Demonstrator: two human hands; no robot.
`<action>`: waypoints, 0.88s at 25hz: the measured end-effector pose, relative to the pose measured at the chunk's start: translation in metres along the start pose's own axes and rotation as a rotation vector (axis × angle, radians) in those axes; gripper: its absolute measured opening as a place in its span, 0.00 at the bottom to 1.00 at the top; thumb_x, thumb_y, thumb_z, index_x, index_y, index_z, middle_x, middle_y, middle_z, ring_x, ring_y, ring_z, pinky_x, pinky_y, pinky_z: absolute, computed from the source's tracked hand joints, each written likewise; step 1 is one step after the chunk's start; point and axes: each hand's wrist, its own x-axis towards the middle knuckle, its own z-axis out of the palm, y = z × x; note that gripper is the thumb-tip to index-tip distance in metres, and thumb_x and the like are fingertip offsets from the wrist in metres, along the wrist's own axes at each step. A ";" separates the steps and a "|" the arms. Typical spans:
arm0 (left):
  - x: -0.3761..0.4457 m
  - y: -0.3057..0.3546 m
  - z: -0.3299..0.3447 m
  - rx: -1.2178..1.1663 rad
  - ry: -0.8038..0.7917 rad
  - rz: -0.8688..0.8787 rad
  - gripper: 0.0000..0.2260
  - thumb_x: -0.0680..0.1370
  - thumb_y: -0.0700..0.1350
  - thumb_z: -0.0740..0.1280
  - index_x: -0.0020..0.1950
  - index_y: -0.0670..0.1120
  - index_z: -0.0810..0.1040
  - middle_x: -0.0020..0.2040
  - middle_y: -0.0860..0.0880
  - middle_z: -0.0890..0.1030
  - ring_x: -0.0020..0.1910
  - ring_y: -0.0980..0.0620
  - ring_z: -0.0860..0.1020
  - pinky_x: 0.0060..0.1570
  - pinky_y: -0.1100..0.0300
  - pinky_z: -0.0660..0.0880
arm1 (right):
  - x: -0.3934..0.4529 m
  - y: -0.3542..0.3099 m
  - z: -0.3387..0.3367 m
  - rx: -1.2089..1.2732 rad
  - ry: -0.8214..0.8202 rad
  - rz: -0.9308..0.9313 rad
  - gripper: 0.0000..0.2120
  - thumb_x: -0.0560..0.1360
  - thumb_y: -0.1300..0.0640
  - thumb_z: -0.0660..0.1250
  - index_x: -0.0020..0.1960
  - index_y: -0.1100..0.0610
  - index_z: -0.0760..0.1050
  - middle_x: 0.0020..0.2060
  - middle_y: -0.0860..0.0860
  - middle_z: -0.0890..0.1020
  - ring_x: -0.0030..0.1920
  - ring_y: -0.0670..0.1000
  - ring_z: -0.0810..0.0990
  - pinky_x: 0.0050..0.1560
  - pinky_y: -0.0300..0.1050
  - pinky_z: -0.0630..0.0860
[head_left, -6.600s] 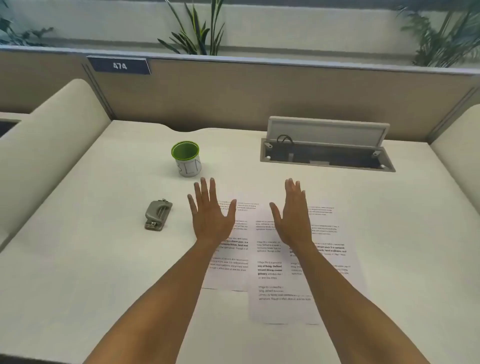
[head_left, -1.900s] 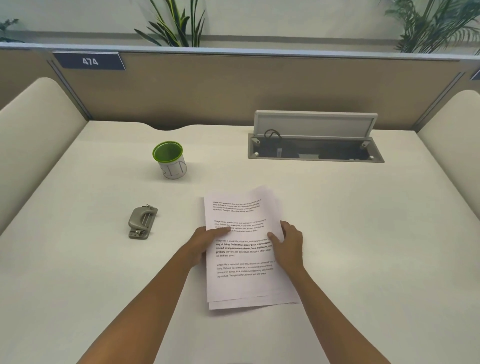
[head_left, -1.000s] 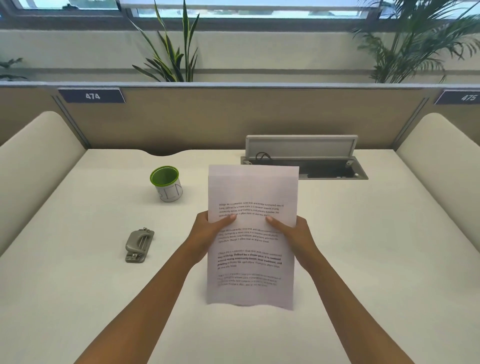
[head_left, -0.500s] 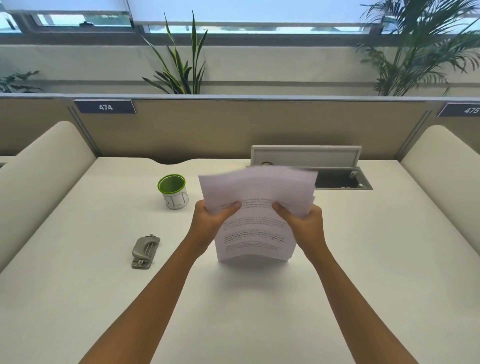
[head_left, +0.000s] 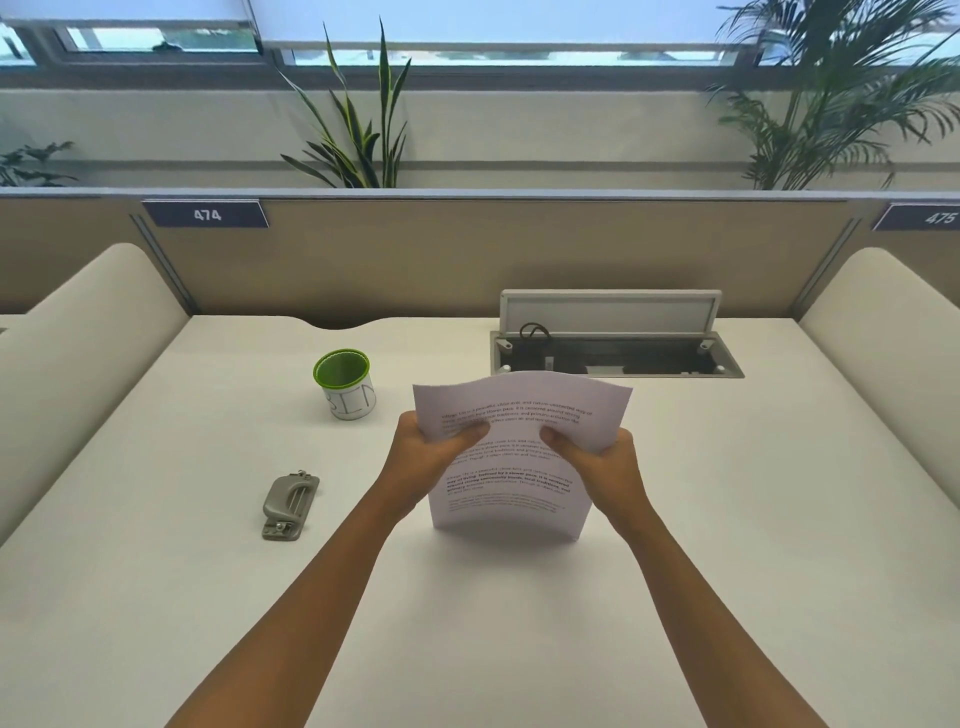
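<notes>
Both grips pinch the paper stack (head_left: 511, 480) by its sides | your left hand (head_left: 423, 460) and right hand (head_left: 605, 462) stand it upright, bottom edge at the worktop (head_left: 753, 519); likely to square its sheets

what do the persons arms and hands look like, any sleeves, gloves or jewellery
The left forearm and right forearm are bare to the frame edge, no sleeve in view. The left hand and right hand are ungloved; no watch, bracelet or ring shows.
</notes>
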 end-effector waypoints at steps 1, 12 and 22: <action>-0.001 -0.005 0.001 0.004 0.016 0.003 0.11 0.73 0.45 0.77 0.52 0.57 0.82 0.49 0.53 0.87 0.50 0.46 0.84 0.44 0.56 0.82 | -0.001 0.004 0.000 0.004 -0.012 0.019 0.12 0.70 0.58 0.78 0.51 0.47 0.83 0.45 0.47 0.88 0.46 0.54 0.87 0.43 0.48 0.85; -0.005 -0.031 0.001 -0.017 0.032 0.003 0.10 0.71 0.45 0.78 0.49 0.57 0.85 0.47 0.56 0.88 0.46 0.53 0.86 0.40 0.61 0.81 | -0.009 0.030 -0.001 0.015 -0.043 0.063 0.10 0.70 0.58 0.78 0.49 0.47 0.85 0.46 0.48 0.89 0.45 0.50 0.87 0.40 0.39 0.82; -0.012 -0.048 0.002 -0.005 0.014 -0.020 0.12 0.72 0.44 0.78 0.47 0.62 0.86 0.48 0.58 0.88 0.45 0.57 0.85 0.38 0.68 0.79 | -0.012 0.048 -0.008 -0.013 -0.066 0.097 0.10 0.69 0.55 0.80 0.48 0.44 0.85 0.47 0.47 0.89 0.46 0.49 0.87 0.42 0.39 0.83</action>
